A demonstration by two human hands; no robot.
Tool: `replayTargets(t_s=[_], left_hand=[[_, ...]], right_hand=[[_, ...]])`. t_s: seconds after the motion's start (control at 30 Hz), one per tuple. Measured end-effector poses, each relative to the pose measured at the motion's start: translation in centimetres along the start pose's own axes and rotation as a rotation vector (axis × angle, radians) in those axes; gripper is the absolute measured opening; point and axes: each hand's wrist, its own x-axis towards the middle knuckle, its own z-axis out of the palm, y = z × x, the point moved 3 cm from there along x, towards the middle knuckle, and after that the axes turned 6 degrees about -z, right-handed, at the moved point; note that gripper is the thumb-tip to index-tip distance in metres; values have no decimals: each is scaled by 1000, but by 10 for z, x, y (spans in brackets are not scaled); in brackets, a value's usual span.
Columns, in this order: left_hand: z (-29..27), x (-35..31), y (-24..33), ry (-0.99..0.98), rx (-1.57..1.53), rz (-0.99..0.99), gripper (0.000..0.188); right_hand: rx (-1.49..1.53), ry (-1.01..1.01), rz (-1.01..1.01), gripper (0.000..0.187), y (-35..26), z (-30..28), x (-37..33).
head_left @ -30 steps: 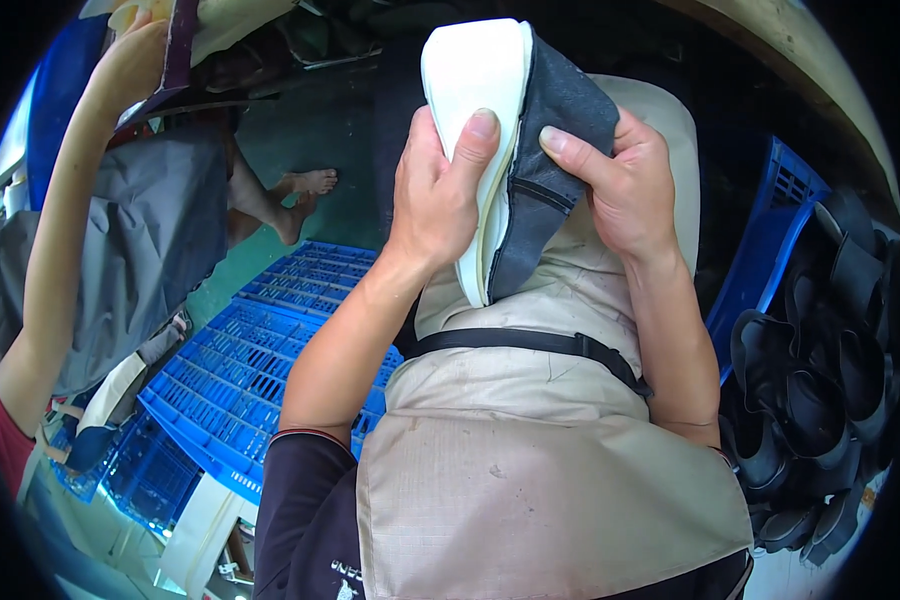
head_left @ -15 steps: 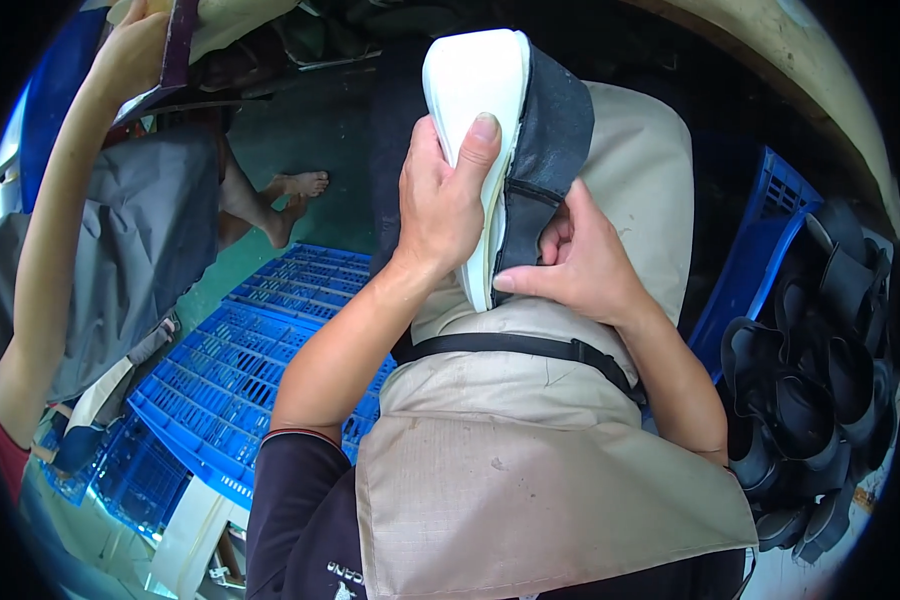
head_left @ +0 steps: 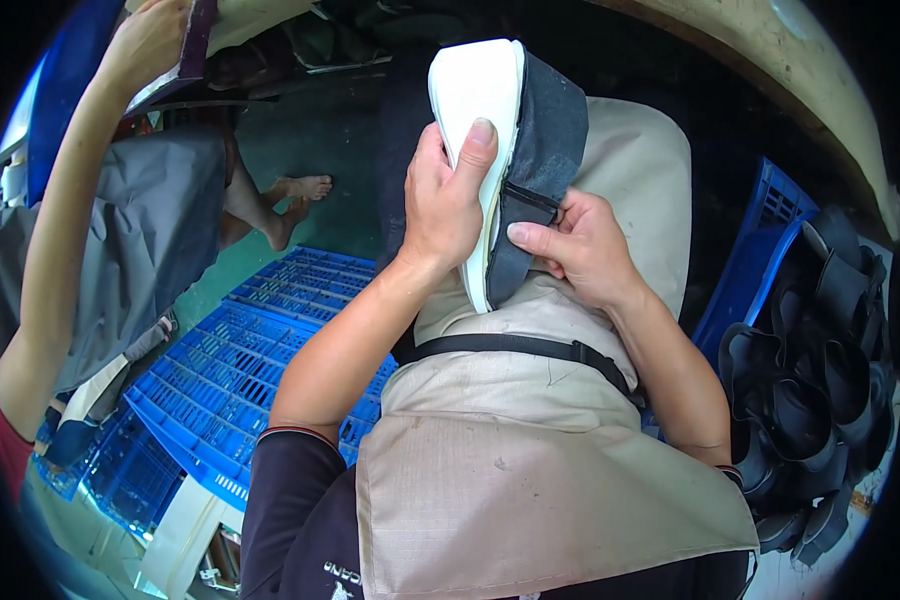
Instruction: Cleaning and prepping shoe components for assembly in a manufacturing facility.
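A shoe with a thick white sole (head_left: pixel 478 85) and a dark grey upper (head_left: pixel 550 115) is held over my lap, its white underside turned to the left. My left hand (head_left: pixel 448 195) grips it from the left, thumb pressed flat on the sole and fingers behind. On the other side my right hand (head_left: pixel 588 248) pinches the dark upper by its side seam, thumb in front. The right fingertips are partly hidden behind the upper. A beige apron (head_left: pixel 550 490) covers my lap, with a black strap (head_left: pixel 510 345) across it.
Blue plastic crates (head_left: pixel 240 350) stand on the floor to the left. Further left, a co-worker's arm (head_left: pixel 55 230) reaches up beside a grey apron (head_left: pixel 150 220). At right, black shoe uppers (head_left: pixel 805 415) are piled by a blue crate (head_left: pixel 755 265). A pale curved edge (head_left: pixel 810 80) crosses the upper right.
My right hand has slid up along the upper, its thumb moving from near the bottom end toward the seam. The shoe has dipped slightly; my left hand keeps its hold.
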Motion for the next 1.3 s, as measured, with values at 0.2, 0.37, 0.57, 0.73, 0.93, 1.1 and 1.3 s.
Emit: replayTargets(t_s=[0.2,0.37,0.57,0.73,0.93,1.1,1.3], left_hand=[[-2,0,-4,-32,-4,-13,60],[-6,-4,-2,-3,36,-7,60],[-15,-3,-4,37,45,60,58],[-22,-2,-10,71,56,72,54],[-17,-2,23,29,70,75,52],[-14,-4,23,39,104,42,51],[-14,-6,26,51,97,36,50]], right_hand=[[-124,-79,118,20,-9,1,3],[-82,11,97,18,5,11,1],[-122,95,17,16,6,29,3],[-165,62,-15,12,7,37,9],[-144,92,74,9,-18,38,6],[-323,184,-158,14,-5,40,16],[-368,210,-323,18,-8,46,15]])
